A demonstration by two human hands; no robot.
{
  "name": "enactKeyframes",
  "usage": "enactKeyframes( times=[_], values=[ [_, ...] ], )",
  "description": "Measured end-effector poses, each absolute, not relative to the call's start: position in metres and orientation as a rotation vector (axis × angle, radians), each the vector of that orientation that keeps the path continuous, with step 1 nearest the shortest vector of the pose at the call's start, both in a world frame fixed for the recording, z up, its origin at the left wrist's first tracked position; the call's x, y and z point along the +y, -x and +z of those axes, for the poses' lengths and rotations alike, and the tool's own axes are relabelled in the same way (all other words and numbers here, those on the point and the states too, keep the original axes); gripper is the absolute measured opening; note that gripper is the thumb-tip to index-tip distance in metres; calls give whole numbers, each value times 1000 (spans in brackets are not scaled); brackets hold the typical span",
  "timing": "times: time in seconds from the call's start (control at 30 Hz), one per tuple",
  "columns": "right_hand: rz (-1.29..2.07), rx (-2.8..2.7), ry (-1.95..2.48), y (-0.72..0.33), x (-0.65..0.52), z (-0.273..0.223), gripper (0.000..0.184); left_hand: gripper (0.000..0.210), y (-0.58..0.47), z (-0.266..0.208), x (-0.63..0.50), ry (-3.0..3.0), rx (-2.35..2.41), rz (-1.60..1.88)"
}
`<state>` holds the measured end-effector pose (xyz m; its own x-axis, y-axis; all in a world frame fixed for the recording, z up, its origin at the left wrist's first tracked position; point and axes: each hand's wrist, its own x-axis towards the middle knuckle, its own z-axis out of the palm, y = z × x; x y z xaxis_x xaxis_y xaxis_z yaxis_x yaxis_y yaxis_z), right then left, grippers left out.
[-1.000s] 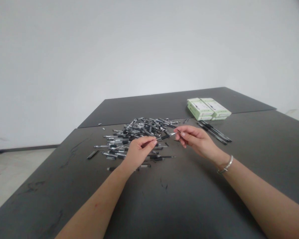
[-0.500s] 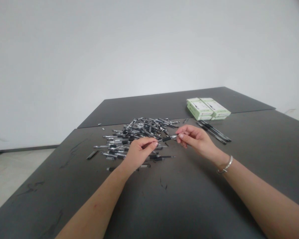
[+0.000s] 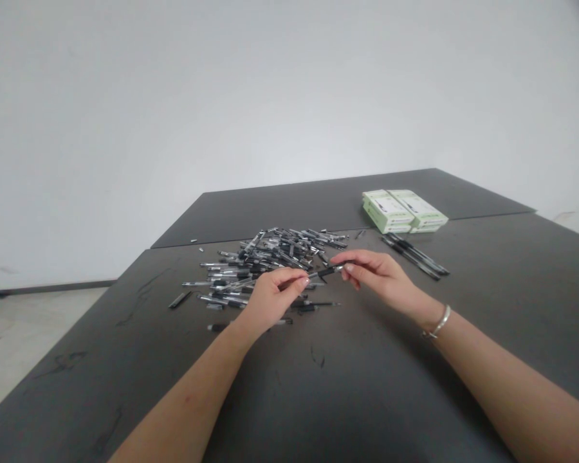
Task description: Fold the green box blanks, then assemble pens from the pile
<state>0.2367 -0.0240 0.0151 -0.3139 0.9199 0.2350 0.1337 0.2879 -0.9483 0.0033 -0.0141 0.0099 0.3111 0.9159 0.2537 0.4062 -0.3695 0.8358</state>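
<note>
I judge the work to be in its early part: through the head camera I see only a few finished-looking pens (image 3: 415, 257) lying side by side at the right, just in front of some green-and-white boxes (image 3: 405, 211), while a large loose heap of pens (image 3: 280, 251) is left on the dark table (image 3: 367, 386). Whether those set apart are truly complete I cannot tell at this size, nor whether the boxes have anything in them. A small dark piece (image 3: 179, 299) lies by itself left of the heap.

One single pen (image 3: 325, 271) is in hand, held above the table at the near right side of the heap, its dark grip showing between both hands. My left hand (image 3: 273, 294) is nearly closed, thumb and forefinger pinching the pen toward its rear, the other fingers mostly hidden. My right hand (image 3: 374, 273) is half curled, thumb and fingertips grasping the pen's other end, the forefinger reaching along its top; the fingers cover that tip, so I cannot tell if a cap sits on it
</note>
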Motion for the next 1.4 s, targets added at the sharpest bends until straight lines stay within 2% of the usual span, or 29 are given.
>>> enactKeyframes(
  times=[0.43,0.67,0.93,1.1,1.27,1.4],
  values=[
    [1102,-1723,919,-232,-22,3,20,17,-3,1,-10,-1978,1182,984],
    [1169,-1599,914,-227,-19,0,23,23,-5,2,-13,-1893,1216,903],
    [1454,-1228,857,-217,-16,-7,29,29,-12,-5,-14,-1761,1128,843],
    [1578,-1278,843,-210,-15,-17,29,38,-14,-6,-16,-1709,1045,698],
    [1406,-1235,920,-222,-10,-11,34,33,-11,-6,-16,-1742,1061,712],
    [1209,-1265,1059,-245,-3,3,38,23,-7,-7,-12,-1918,1150,873]
  ],
)
